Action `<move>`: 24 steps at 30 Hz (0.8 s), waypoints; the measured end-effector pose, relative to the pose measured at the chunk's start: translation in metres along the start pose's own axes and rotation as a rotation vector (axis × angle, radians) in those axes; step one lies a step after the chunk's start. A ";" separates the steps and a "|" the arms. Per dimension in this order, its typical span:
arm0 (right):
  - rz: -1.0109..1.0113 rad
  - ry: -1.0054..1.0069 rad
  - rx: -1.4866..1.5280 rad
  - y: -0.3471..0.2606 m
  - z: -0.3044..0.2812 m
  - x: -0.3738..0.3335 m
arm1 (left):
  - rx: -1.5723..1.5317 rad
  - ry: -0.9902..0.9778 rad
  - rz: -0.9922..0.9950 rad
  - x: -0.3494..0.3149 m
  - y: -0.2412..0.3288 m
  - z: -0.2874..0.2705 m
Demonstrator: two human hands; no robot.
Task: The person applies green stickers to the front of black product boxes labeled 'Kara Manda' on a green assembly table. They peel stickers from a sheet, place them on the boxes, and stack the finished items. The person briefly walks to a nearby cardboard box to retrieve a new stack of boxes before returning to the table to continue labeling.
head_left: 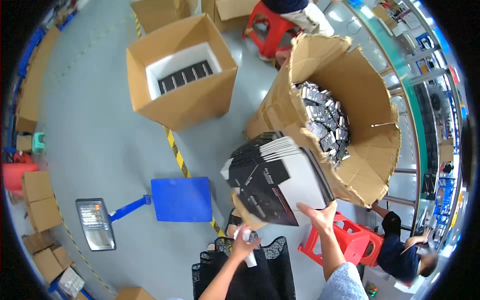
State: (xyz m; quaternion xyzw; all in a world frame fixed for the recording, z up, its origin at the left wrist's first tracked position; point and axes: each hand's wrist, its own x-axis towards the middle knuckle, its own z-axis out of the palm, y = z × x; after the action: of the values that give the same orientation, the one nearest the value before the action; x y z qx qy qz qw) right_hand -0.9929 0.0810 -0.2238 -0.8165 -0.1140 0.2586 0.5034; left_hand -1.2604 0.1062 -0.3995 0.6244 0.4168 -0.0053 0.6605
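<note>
A thick stack of flat black-and-white cartons [260, 192] leans, tilted, in front of me against the large cardboard box. My right hand [322, 216] is closed on the near right edge of that stack, its fingers partly hidden behind it. Lower and to the left, my left hand [243, 247] closes around a narrow white strip [251, 260], perhaps folded paper. Beneath the stack shows a bit of brown cardboard [246, 212]; what bears the stack is hidden.
The tall, torn-edged cardboard box [367, 115] holds many small silvery-black pieces. Farther left stands an open carton [185, 107] with black boxes inside. A blue platform scale [181, 200] lies left, its display [96, 225] beside it. Red stools [345, 240] and a seated person [405, 252] are right.
</note>
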 end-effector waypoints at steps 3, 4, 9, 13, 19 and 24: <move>0.140 0.050 0.309 -0.021 -0.034 -0.062 | -0.345 0.043 -0.139 -0.031 0.003 -0.052; 0.194 0.044 0.402 -0.023 -0.050 -0.095 | -0.383 0.034 -0.187 -0.042 0.007 -0.068; 0.381 0.203 0.686 0.028 -0.104 -0.266 | -0.318 -0.197 -0.273 -0.106 0.068 -0.095; 0.516 0.272 0.891 0.039 -0.137 -0.349 | -0.199 -0.394 -0.253 -0.139 0.144 -0.069; 0.405 0.544 1.067 0.074 -0.216 -0.413 | 0.170 -0.768 -0.184 -0.175 0.214 0.034; 0.266 0.641 1.084 0.077 -0.330 -0.381 | 0.400 -0.975 -0.176 -0.177 0.284 0.122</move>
State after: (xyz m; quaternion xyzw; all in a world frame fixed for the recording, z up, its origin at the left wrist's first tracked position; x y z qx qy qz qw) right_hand -1.1415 -0.3768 -0.0565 -0.4903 0.2913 0.0829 0.8173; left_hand -1.1596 -0.0232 -0.0829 0.6257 0.1032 -0.4296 0.6429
